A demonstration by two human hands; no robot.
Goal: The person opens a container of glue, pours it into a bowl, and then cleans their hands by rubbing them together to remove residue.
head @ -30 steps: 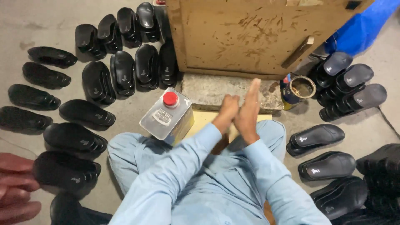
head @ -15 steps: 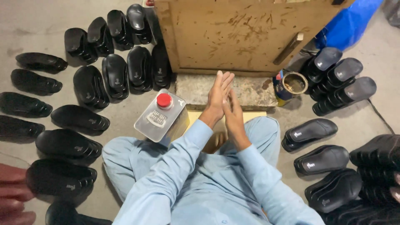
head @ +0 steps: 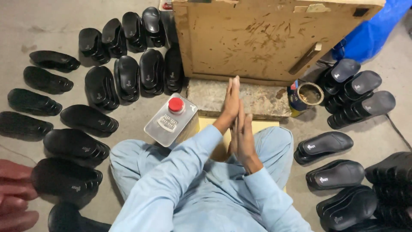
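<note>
Both hands, left hand (head: 233, 103) and right hand (head: 244, 135), were pressed flat together, holding nothing, metal can (head: 171, 121) just left of them.

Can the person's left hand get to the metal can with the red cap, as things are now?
Probably yes. The left hand is pressed palm to palm against the right hand and holds nothing. The metal can stands just to its left beside the knee, with nothing between them.
</note>
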